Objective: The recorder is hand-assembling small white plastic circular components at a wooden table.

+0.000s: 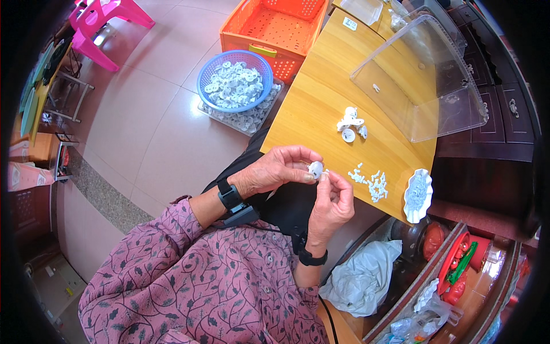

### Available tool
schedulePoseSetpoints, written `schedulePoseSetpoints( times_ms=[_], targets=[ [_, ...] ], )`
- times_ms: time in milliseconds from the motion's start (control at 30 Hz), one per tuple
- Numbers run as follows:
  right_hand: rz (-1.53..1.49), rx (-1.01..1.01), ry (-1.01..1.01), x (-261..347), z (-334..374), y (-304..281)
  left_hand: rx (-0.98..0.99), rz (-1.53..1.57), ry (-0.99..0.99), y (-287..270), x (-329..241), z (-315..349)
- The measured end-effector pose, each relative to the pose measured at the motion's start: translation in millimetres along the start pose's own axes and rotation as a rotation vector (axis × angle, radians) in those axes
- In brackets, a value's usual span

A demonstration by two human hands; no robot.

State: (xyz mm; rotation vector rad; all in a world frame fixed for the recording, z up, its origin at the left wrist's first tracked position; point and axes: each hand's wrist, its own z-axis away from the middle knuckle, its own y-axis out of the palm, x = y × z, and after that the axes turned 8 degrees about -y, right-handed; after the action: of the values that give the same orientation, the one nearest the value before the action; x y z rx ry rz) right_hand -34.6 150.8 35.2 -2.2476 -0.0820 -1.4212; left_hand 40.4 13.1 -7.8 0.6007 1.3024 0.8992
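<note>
My left hand [274, 171] is closed, pinching a small round white plastic part [315, 169] between thumb and fingers, just off the table's near edge. Close against it, my right hand [332, 202] is closed in a pinch at the part's right side. A tiny white tip shows at its fingertips, too small to make out fully. On the yellow wooden table [309, 109], beyond my hands, lies a small heap of similar white parts [350, 125]. Tiny white plastic pieces [375, 186] are scattered to the right of my right hand.
A white scalloped dish [417, 196] of tiny clear bits stands at the table's right edge. Behind it is a clear plastic box [421, 86]. On the left, a blue basket [201, 86] full of white parts rests on a filled tray, near an orange crate [275, 60].
</note>
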Motion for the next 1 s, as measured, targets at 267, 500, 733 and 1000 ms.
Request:
schedulePoseSetpoints(
  times_ms=[267,500,733,1000],
  targets=[
    [-0.136,-0.042,0.043,8.4,-0.8,2.5,0.029,-0.039,0.037,1.3,1.9,-0.1],
    [-0.136,-0.038,0.086,6.4,0.4,0.4,0.016,-0.09,0.076,1.6,2.9,0.1],
    [-0.16,-0.051,0.093,5.2,1.6,1.1,0.015,-0.144,0.111,3.4,3.3,0.7],
    [-0.157,-0.043,0.109,7.3,1.8,1.6,-0.021,-0.275,0.115,7.1,-0.5,3.6]
  ],
)
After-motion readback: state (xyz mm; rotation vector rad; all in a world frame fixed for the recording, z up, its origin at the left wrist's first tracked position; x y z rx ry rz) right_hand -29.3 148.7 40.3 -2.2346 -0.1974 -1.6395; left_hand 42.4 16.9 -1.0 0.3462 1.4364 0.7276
